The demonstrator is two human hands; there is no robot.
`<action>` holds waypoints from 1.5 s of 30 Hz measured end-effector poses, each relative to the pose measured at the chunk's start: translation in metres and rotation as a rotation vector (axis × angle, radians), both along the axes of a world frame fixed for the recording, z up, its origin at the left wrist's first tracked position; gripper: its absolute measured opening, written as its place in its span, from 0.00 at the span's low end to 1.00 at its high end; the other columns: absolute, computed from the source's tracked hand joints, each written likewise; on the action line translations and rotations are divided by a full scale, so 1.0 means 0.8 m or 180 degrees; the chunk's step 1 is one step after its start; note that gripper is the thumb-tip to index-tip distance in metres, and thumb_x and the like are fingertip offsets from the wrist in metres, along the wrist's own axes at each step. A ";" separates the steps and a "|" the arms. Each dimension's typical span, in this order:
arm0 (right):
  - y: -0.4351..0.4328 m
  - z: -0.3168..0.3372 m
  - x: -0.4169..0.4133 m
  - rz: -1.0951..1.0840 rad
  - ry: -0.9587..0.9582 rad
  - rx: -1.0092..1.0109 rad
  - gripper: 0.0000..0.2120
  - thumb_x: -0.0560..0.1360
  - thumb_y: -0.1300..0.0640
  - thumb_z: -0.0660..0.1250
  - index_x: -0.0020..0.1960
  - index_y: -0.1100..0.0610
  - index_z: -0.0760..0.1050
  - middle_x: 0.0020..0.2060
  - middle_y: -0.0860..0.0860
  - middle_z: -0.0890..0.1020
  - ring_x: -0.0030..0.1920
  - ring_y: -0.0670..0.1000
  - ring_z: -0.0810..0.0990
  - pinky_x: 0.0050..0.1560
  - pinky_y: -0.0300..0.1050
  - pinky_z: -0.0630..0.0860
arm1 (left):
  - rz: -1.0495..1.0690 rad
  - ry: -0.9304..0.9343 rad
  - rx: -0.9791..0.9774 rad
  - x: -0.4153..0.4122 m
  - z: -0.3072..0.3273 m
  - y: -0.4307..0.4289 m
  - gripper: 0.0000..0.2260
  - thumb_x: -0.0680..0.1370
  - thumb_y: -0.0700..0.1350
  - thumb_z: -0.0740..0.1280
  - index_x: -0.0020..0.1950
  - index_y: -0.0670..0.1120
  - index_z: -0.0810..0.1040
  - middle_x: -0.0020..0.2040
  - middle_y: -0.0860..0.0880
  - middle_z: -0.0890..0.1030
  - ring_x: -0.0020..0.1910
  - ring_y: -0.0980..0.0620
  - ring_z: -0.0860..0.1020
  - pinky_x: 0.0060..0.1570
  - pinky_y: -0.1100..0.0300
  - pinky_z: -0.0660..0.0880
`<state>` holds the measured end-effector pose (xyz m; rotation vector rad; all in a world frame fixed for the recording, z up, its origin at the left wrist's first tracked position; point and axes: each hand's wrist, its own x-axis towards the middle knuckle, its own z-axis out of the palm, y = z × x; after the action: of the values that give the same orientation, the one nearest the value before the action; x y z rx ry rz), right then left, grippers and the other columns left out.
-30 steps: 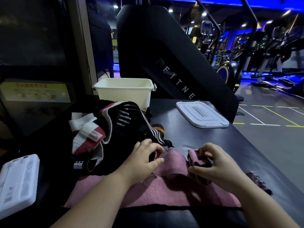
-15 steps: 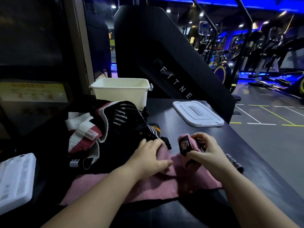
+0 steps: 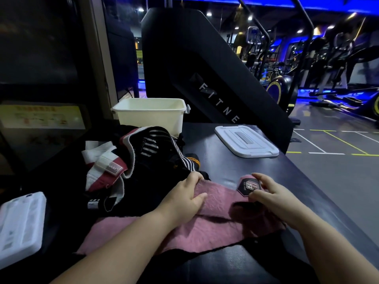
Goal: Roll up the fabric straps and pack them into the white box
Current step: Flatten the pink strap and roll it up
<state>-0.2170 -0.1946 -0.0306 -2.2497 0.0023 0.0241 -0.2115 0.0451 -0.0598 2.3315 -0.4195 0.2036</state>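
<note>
Pink strap (image 3: 205,228) is the one in play, spread flat across the near edge of the dark desk (image 3: 217,160). Sweeping from the left: one white ribbed tray (image 3: 19,228) sits at the far left edge. Next, one tangled heap of straps (image 3: 133,160) in black, white and maroon, too knotted together to count. Just behind that heap stands the single white box (image 3: 149,117), upright and open on top. Now the left hand (image 3: 184,199) is down on the pink strap's far edge, fingers (image 3: 194,177) curled over the cloth and thumb pressing on top, pinning it right beside the heap. Further right, the right hand (image 3: 274,198) holds the strap's rolled end, fingers and thumb wrapped round the roll, with one black patch (image 3: 248,187) facing up between them. Beyond it, well apart from the box, one white lid (image 3: 246,141) lies flat on the desk. Behind everything rises one black stair machine (image 3: 205,64) lettered FITNE.
</note>
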 end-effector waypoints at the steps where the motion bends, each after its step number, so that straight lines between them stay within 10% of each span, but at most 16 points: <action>1: -0.004 0.002 -0.003 0.0025 0.0027 -0.0149 0.24 0.69 0.53 0.73 0.62 0.45 0.71 0.51 0.47 0.80 0.52 0.49 0.78 0.53 0.43 0.70 | -0.0027 -0.0015 0.0029 -0.001 -0.002 -0.002 0.17 0.78 0.47 0.66 0.65 0.49 0.67 0.54 0.51 0.73 0.53 0.53 0.72 0.54 0.64 0.66; 6: -0.036 0.009 -0.023 0.0131 0.0212 -0.0382 0.15 0.73 0.57 0.70 0.54 0.42 0.70 0.50 0.46 0.81 0.53 0.49 0.78 0.54 0.43 0.70 | -0.0219 0.0030 0.0167 -0.010 -0.009 -0.021 0.18 0.78 0.53 0.66 0.66 0.53 0.66 0.52 0.51 0.71 0.52 0.54 0.71 0.52 0.66 0.63; 11: -0.056 0.001 -0.037 0.0151 0.0257 -0.0234 0.28 0.72 0.57 0.72 0.68 0.41 0.68 0.58 0.45 0.79 0.56 0.45 0.78 0.61 0.43 0.71 | -0.0375 -0.0223 0.0232 -0.015 -0.006 -0.029 0.18 0.79 0.51 0.65 0.66 0.49 0.67 0.44 0.64 0.64 0.53 0.56 0.67 0.55 0.65 0.62; 19: -0.047 0.014 -0.031 0.0414 -0.0158 0.0058 0.33 0.71 0.65 0.70 0.61 0.30 0.71 0.60 0.40 0.77 0.59 0.47 0.77 0.64 0.43 0.69 | -0.0195 -0.0234 -0.0334 -0.006 0.001 -0.019 0.14 0.78 0.43 0.66 0.62 0.50 0.70 0.52 0.53 0.76 0.50 0.55 0.74 0.50 0.71 0.66; 24: -0.035 0.018 -0.023 0.0360 -0.0196 0.0105 0.27 0.64 0.52 0.68 0.60 0.33 0.74 0.62 0.44 0.76 0.61 0.47 0.75 0.68 0.49 0.69 | -0.0205 -0.0151 -0.0494 -0.002 0.003 -0.014 0.16 0.78 0.40 0.66 0.63 0.53 0.71 0.55 0.56 0.76 0.53 0.59 0.74 0.52 0.79 0.63; 34: -0.051 -0.011 -0.022 0.0226 0.0011 0.0304 0.29 0.75 0.61 0.68 0.70 0.39 0.64 0.65 0.43 0.73 0.63 0.45 0.73 0.70 0.47 0.66 | -0.0319 -0.0401 0.0606 0.003 -0.006 -0.026 0.20 0.79 0.40 0.62 0.70 0.53 0.69 0.64 0.53 0.74 0.64 0.52 0.70 0.67 0.57 0.64; 38: -0.047 -0.021 -0.030 0.0410 -0.0069 -0.0052 0.33 0.75 0.62 0.70 0.74 0.45 0.59 0.66 0.41 0.70 0.64 0.43 0.72 0.62 0.33 0.64 | -0.0409 -0.0163 0.0725 0.017 0.003 -0.042 0.12 0.79 0.50 0.64 0.62 0.50 0.75 0.64 0.53 0.73 0.66 0.51 0.69 0.69 0.56 0.62; 45: -0.048 -0.026 -0.036 0.0329 -0.0367 -0.0146 0.29 0.74 0.61 0.72 0.68 0.48 0.61 0.57 0.44 0.77 0.50 0.34 0.75 0.46 0.19 0.65 | -0.0327 0.0871 0.1176 0.021 0.007 -0.076 0.42 0.62 0.79 0.58 0.74 0.63 0.59 0.69 0.47 0.71 0.68 0.44 0.69 0.68 0.49 0.65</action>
<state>-0.2457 -0.2327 -0.0517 -2.2920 -0.1768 -0.0505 -0.1950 -0.0160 -0.0544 2.6394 -0.4685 -0.2624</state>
